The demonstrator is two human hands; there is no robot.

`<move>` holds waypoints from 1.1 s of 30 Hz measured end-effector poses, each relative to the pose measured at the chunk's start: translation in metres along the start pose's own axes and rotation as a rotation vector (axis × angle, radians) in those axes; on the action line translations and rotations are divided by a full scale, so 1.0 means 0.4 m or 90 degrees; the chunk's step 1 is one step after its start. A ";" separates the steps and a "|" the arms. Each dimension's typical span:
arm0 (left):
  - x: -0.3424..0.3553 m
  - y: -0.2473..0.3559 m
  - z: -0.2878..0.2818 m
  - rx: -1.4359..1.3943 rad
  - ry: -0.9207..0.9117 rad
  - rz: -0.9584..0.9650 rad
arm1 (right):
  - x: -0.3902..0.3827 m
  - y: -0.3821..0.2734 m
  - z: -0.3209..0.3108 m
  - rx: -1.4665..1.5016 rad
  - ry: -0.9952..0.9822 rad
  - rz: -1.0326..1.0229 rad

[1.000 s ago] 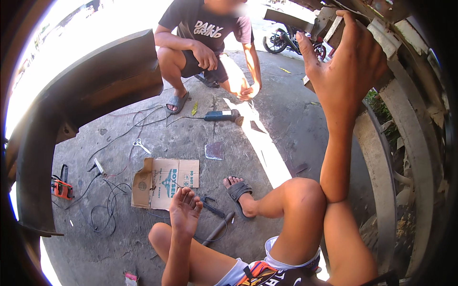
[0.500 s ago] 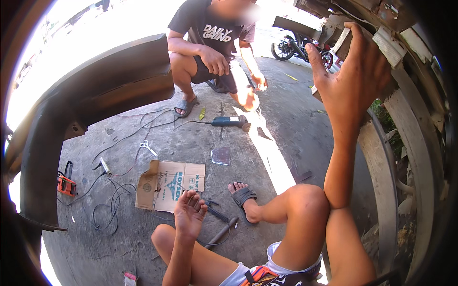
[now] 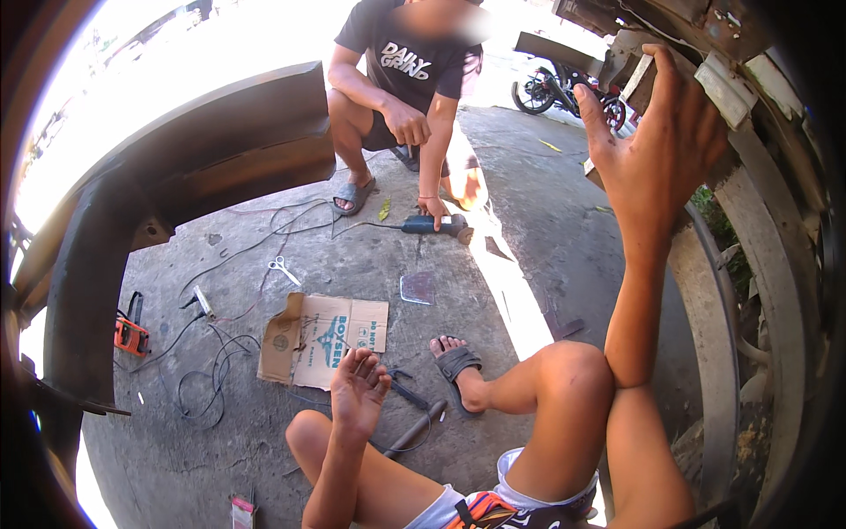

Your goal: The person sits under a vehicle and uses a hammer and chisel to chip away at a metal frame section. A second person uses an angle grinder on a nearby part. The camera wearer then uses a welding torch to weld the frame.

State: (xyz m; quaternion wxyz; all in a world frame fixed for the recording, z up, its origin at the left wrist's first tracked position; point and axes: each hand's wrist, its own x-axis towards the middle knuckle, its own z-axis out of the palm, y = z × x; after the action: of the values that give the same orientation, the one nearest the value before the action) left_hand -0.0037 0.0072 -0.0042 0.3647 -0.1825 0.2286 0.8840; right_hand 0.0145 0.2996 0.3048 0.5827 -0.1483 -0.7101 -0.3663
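My left hand (image 3: 359, 397) is raised above my bent leg, palm up, fingers slightly curled and apart, with nothing in it, near a torn piece of cardboard (image 3: 317, 331). My right hand (image 3: 656, 150) grips a metal part (image 3: 639, 75) of the frame at upper right, index finger hooked over it, thumb raised. Behind my left hand lie a black clamp-like tool (image 3: 410, 392) and a metal tube (image 3: 414, 428). A large curved dark metal piece (image 3: 185, 141) stands at the left.
A co-worker (image 3: 401, 97) squats opposite, a hand on an angle grinder (image 3: 427, 224). On the concrete lie scissors (image 3: 284, 269), a small plate (image 3: 417, 287), cables, a power strip (image 3: 204, 301) and an orange device (image 3: 132, 335). A motorcycle (image 3: 560, 88) is behind; metal framework (image 3: 740, 247) fills the right side.
The co-worker has leaned forward and reached a hand down onto the grinder. The view has shifted slightly; my hands keep much the same position.
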 end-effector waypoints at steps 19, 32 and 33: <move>-0.013 0.006 0.005 0.020 0.000 0.025 | -0.003 -0.014 0.001 -0.029 0.002 0.011; -0.017 0.007 0.012 0.025 0.000 0.031 | -0.006 0.002 -0.002 0.006 -0.002 -0.006; -0.017 0.007 0.011 0.021 -0.013 0.031 | -0.006 0.003 -0.004 0.009 -0.003 -0.015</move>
State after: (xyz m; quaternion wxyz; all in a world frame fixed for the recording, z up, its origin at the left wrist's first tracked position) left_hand -0.0016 0.0040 0.0037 0.3485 -0.1618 0.2433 0.8906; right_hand 0.0170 0.3000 0.3029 0.5777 -0.1365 -0.7160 -0.3674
